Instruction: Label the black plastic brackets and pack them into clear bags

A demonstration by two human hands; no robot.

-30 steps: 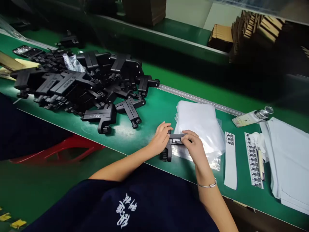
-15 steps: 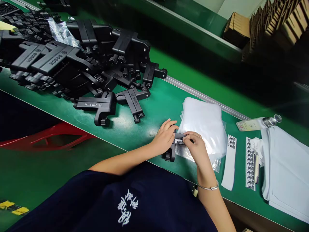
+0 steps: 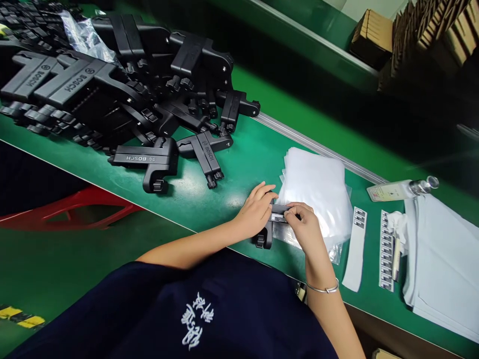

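since a second ago your two hands have drawn a little closer together over the black plastic part [image 3: 272,223], and the view has swung so the pile of black parts [image 3: 112,85] sits higher and further left.

the part lies on the green tabletop [image 3: 243,159] near its front edge, partly over the corner of the stack of clear bags [image 3: 318,189]. its short leg points down toward you.

your left hand [image 3: 256,212] has its grip closed round the left end of the bar, thumb on the near side. your right hand [image 3: 307,229] pinches the bar from the other end, fingertips pressed on the small pale label [image 3: 279,218] on its top face.

it looks like a light, stiff moulding, not fragile, with a matt face that should not slip much. the long bar is the sound place to hold; the leg with its small lugs is a poorer one. the bags beneath look slick, so the part may slide on them if you push sideways.

label strips [image 3: 357,249] lie well apart to the right.
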